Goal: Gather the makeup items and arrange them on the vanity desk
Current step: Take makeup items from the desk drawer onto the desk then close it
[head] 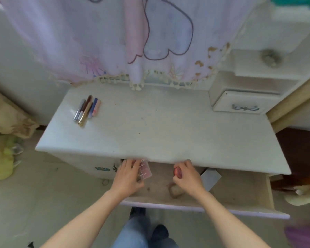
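Note:
Both my hands reach into the open drawer under the white vanity desk top. My left hand grips a clear pink palette near the drawer's left end. A small round red compact is pinched in the fingers of my right hand. Several slim makeup tubes and pens lie side by side on the desk top's back left.
A grey card and a brown hair tie lie in the drawer. A small drawer box stands on the desk at the back right. A pink cloth hangs behind. Bags sit on the floor to the left.

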A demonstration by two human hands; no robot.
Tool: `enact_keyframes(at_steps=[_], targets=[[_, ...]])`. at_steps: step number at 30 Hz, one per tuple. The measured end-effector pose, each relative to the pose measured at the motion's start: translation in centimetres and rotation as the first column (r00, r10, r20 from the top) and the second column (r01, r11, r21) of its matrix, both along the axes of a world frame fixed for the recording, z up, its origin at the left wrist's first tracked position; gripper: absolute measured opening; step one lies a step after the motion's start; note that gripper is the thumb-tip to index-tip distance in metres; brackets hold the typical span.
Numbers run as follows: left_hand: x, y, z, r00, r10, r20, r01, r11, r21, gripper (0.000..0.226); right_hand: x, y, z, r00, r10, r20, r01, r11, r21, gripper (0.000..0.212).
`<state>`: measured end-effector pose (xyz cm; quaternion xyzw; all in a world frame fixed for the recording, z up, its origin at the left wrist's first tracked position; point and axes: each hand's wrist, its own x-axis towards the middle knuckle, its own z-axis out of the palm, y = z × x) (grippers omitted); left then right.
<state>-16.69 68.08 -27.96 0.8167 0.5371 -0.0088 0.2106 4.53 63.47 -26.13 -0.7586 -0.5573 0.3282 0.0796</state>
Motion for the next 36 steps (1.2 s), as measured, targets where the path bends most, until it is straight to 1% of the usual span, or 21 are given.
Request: enact_keyframes(at_steps=[3,7,10,13,17,21,25,29,33,36], targets=[[-0.7,1.3,2.3,0.996,0.070,0.054,-0.072,0.997,0.032,0.073,-0.3,1.7,2.3,1.000,0.016,0.016,-0.017,0.997,0.070,0.030],[-2.4,4.6,5.4,0.986,0.145,0.082,-0.153,0.982,0.113,0.075,-1.3,4.4,4.8,0.997,0.059,0.044,-0.065,0.986,0.152,0.039],[-4.0,7.7,6.4,0.983,0.160,0.091,-0.174,0.970,0.172,0.074,-2.6,6.9,6.2,0.994,0.090,0.067,-0.101,0.978,0.184,0.044],[-5.3,10.9,6.7,0.983,0.163,0.086,-0.176,0.969,0.171,0.072,-4.1,9.7,6.7,0.991,0.097,0.091,-0.114,0.971,0.208,0.043],[-7.1,15.5,5.6,0.991,0.102,0.088,-0.115,0.980,0.165,0.064,-6.3,14.0,6.7,0.987,0.089,0.131,-0.115,0.971,0.208,0.041],[-8.3,19.9,4.4,0.999,0.024,0.039,-0.030,0.987,0.159,0.066,-8.7,18.4,5.9,0.984,0.075,0.165,-0.104,0.979,0.174,0.041],[-8.6,24.3,3.4,0.996,-0.077,-0.054,0.080,0.994,0.071,0.071,-10.6,21.9,4.6,0.980,0.054,0.192,-0.079,0.989,0.125,0.042],[-8.6,27.0,2.9,0.981,-0.152,-0.120,0.158,0.986,0.044,0.069,-12.1,24.1,3.6,0.973,0.075,0.220,-0.093,0.993,0.072,0.044],[-8.5,28.6,1.7,0.971,-0.207,-0.120,0.212,0.977,0.030,0.066,-13.3,26.0,2.5,0.973,0.077,0.218,-0.087,0.996,0.036,0.044],[-8.5,29.2,0.9,0.973,-0.214,-0.083,0.218,0.975,0.044,0.064,-13.7,27.2,1.6,0.972,0.086,0.217,-0.090,0.996,0.006,0.044]])
